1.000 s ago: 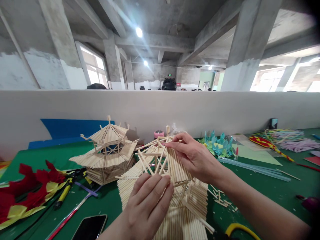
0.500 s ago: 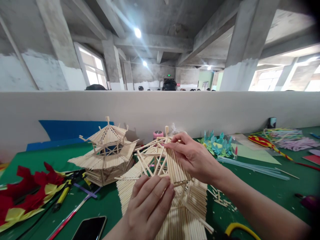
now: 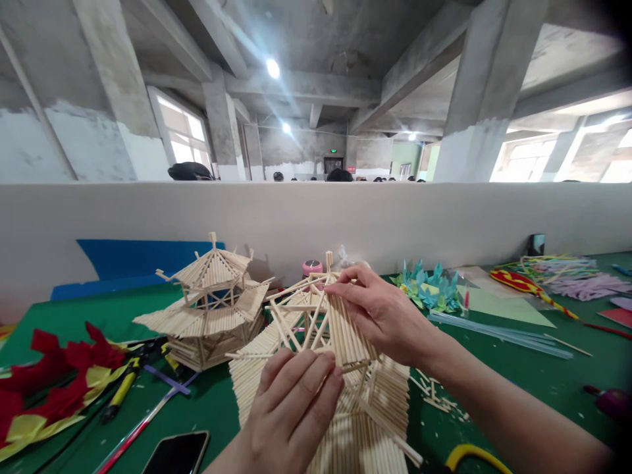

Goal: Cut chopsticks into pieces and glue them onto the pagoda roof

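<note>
Partly beneath both hands (image 3: pixel 296 403) (image 3: pixel 382 316): stick pagoda (image 3: pixel 345 339), finial (image 3: pixel 329 261) poking above.

The person's left hand (image 3: pixel 296 401) is showing a bare back, lightly creased at the finger joints, above an uncovered left wrist (image 3: pixel 234 454). The right hand (image 3: pixel 378 313) is appearing equally bare, while the right forearm (image 3: pixel 503 392) (also uncovered) is widening away from the hand.

One stick pagoda (image 3: pixel 346 334) under the fingers (image 3: pixel 351 292), a second stick pagoda (image 3: pixel 210 320) left of them: two. Left hand (image 3: pixel 296 401), right hand (image 3: pixel 380 316): two. Flat phone (image 3: pixel 176 453), left of fingers: one. Pink-topped object (image 3: pixel 313 266), beyond fingers: one. Offcuts (image 3: pixel 433 397), right: uncountable.
</note>
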Motion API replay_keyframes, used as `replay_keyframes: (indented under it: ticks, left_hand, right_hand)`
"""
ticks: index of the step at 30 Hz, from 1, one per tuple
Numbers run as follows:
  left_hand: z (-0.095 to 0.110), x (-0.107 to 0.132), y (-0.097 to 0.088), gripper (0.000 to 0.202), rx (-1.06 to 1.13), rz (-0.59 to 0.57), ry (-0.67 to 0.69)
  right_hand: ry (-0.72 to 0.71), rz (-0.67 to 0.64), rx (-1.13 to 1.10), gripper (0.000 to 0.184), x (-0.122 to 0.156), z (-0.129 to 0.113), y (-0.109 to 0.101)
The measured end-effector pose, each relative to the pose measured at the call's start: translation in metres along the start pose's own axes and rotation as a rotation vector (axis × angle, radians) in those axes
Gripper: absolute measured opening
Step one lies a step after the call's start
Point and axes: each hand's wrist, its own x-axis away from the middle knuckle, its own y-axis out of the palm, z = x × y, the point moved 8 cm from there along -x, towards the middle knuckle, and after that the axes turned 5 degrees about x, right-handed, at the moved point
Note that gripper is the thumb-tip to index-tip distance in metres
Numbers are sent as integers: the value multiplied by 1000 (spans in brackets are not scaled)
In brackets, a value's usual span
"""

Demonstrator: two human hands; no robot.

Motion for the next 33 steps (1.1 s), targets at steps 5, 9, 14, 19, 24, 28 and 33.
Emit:
replay_keyframes:
  ticks: [5,9,14,19,24,28,33]
  left_hand:
    - [0,1,-1,23,-12,-1,9]
    - [0,2,-1,23,-8,4,13]
    - [0,1,0,22,-1,-4,14]
    - [-1,3,0,23,-6,7,-4]
    - [-2,7,1,25,-27,37,-30]
    - [-2,4,-3,22,-20,82,-53]
    - [0,1,-2,24,-2,39,-21]
  right_hand:
    - [20,37,-16,34,0,5,-4]
    - [14,37,-17,34,0,4,-5]
    - [8,-10,7,30,0,0,0]
    - [1,0,23,31,0,1,0]
    - [-7,9,33,31,1,2,-1]
    - [-22,20,29,30,1,0,-1]
    - [-18,19,32,31,1,0,-2]
